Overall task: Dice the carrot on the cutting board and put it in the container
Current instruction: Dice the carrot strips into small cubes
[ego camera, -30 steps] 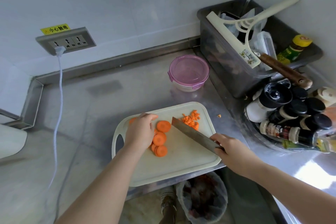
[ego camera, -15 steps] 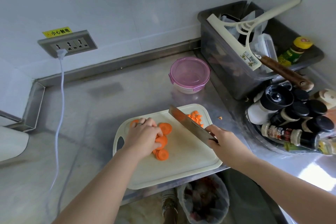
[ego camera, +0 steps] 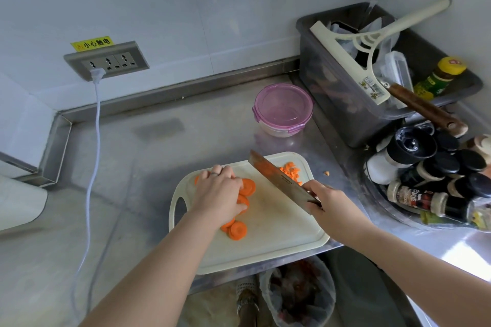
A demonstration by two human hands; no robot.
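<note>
A cream cutting board (ego camera: 268,244) lies at the counter's front edge. Orange carrot slices (ego camera: 237,229) lie on its left half, and my left hand (ego camera: 219,194) rests on them with curled fingers, holding the upper slices together. My right hand (ego camera: 328,207) grips the handle of a cleaver (ego camera: 279,180), whose blade is raised and slanted over the board's middle. A small heap of diced carrot (ego camera: 291,170) lies at the board's far right corner, partly hidden by the blade. The round container with a pink lid (ego camera: 283,109) stands closed behind the board.
A dark bin (ego camera: 345,103) holding a squeegee and bottles stands at the back right. Spice jars (ego camera: 435,180) crowd a tray on the right. One carrot bit (ego camera: 326,173) lies on the steel counter. A white cable (ego camera: 91,167) hangs from the wall socket. A trash bin (ego camera: 300,297) sits below.
The cleaver has lifted and swung toward the back of the board. My left hand has closed over the carrot slices and gathered them.
</note>
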